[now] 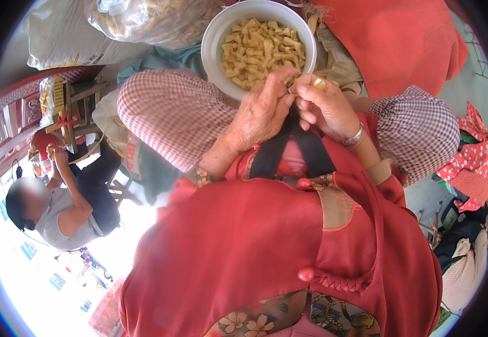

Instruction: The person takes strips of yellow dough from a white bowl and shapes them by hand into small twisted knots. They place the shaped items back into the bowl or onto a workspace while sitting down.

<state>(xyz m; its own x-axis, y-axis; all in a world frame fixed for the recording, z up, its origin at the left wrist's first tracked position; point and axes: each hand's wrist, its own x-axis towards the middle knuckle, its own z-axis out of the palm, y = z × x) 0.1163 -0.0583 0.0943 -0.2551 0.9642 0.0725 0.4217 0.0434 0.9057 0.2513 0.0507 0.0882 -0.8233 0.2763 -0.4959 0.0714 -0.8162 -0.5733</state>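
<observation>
Both hands meet in front of the chest, just over the near rim of a white basin (210, 54). Short, pale yellow knotted pieces (261, 50) fill much of that basin. My left hand (265, 111) has its thumb and forefinger pinched together, but what lies between them is too small to make out. Close against it is my right hand (324, 103), with a gold ring (320, 84) on a finger and a silver bracelet (353, 135) at the wrist. Its fingertips are also brought together, their contents hidden. Black straps (275, 147) run down below the fingers.
Plastic bags with yellowish contents (155, 21) lie beyond the basin at left. Red cloth (400, 38) covers something at upper right. A seated person (71, 210) is at the left, near a wooden stool (88, 92). Checkered cloth (176, 109) covers the knees.
</observation>
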